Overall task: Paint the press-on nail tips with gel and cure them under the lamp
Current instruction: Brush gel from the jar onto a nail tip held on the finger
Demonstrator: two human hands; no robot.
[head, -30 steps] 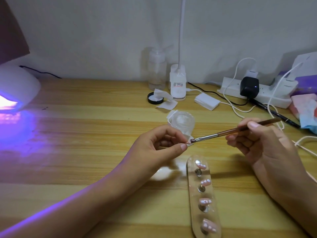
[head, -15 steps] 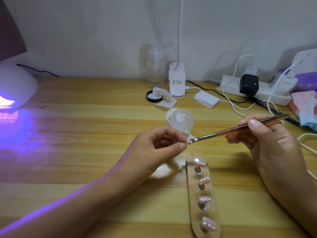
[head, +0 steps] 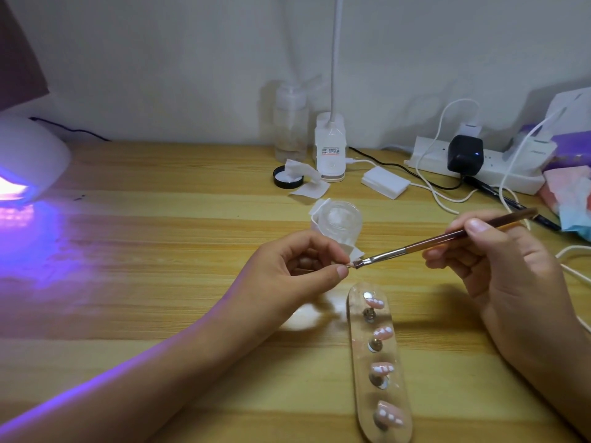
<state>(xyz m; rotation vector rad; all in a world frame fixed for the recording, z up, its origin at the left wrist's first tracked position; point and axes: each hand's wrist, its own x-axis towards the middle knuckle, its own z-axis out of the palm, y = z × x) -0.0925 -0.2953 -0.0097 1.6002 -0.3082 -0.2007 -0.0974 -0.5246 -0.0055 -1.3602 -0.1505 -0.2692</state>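
Pink tips [head: 382,333] looked painted on holder [head: 356,362]; our left hand [head: 294,270] pinched a fifth, right hand [head: 511,266] gripped brush [head: 415,247]; curing pending.

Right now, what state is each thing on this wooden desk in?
White dome curing lamp: switched on, glowing purple.
Left hand: pinching a small nail tip.
Right hand: gripping brown-handled brush, bristles at that tip.
Clear oblong holder: four painted tips mounted.
Black round lid: off, lying flat.
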